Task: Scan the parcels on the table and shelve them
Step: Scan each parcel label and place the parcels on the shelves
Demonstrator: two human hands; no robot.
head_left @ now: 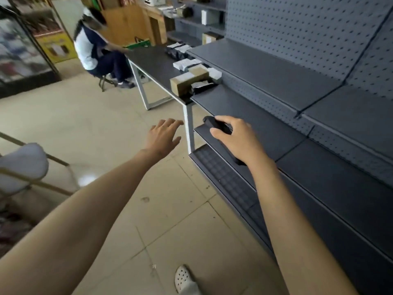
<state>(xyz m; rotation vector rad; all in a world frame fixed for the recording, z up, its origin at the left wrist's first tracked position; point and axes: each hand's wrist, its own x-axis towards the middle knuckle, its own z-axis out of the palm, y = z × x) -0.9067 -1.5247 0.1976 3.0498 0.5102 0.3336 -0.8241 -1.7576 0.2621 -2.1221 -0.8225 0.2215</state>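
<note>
At the far left stands a white cushioned chair with a thin gold frame (24, 167). Past it, at the far end of the room, a person in a white and navy top (91, 45) sits on a small stool, blurred.

My left hand (163, 135) reaches forward over the beige tiled floor (106, 116), fingers straight and spread apart, holding nothing. Low in view is my foot in a white perforated clog (185, 279).

Ahead of that hand is the long dark table with white metal legs (153, 60), its near end butted against the shelving. The parcels lie along its right side: a brown cardboard box (187, 81) at the near corner, a black plastic bag with a white label (202, 85) just beside it, and white labelled packets (185, 63) and another dark bag farther back.

My right hand (236, 137) is curled tight round a black handheld scanner (214, 123), its head pointing toward the table, in front of the grey metal shelves with a pegboard back (265, 71) that run along the right
</note>
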